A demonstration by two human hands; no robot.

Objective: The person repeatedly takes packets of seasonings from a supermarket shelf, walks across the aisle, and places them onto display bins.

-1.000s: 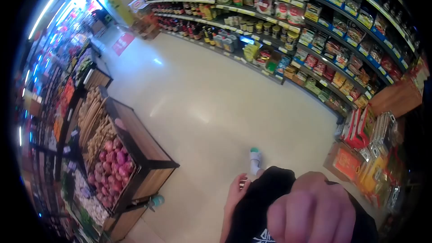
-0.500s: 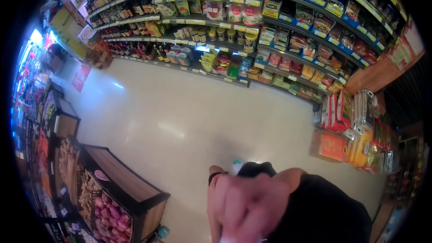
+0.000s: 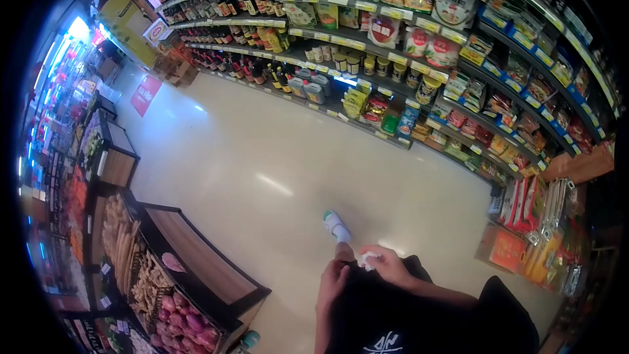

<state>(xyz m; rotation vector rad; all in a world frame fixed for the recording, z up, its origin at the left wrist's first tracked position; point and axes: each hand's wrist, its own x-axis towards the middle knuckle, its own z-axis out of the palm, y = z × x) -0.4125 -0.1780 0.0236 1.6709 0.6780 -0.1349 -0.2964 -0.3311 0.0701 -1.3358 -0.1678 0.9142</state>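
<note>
A: Big picture first: a pale floor [image 3: 262,151] sweeps across, and along its far edge runs a long shelf unit [image 3: 367,44], packed with bottles and packets!

B: Off the floor's left edge, there's the produce stand [image 3: 203,249], wood-sided with dark trim. Purple onions [image 3: 183,328] are heaped at its near corner, long pale roots [image 3: 123,252] further back.

A: Over at the floor's right edge, packed bags [image 3: 524,206] stand beside an orange-fronted box [image 3: 506,250]. And on the shelf unit's lowest shelf, a blue packet [image 3: 407,120] sits near the right end of the front edge.

B: Down near us, dark clothing [image 3: 426,318], and one foot [image 3: 336,226] in white out on the floor.

A: Now the hands! Left hand [image 3: 336,275] is beside the dark clothing, fingers bent; whether it grips anything, I can't tell.

B: Right hand [image 3: 388,265] is just beside it, fingers closed around a small white thing [image 3: 371,261].

A: Right at the fingertips, above the clothing's upper edge, looking crumpled. Exactly what it is, too small to say!
</note>
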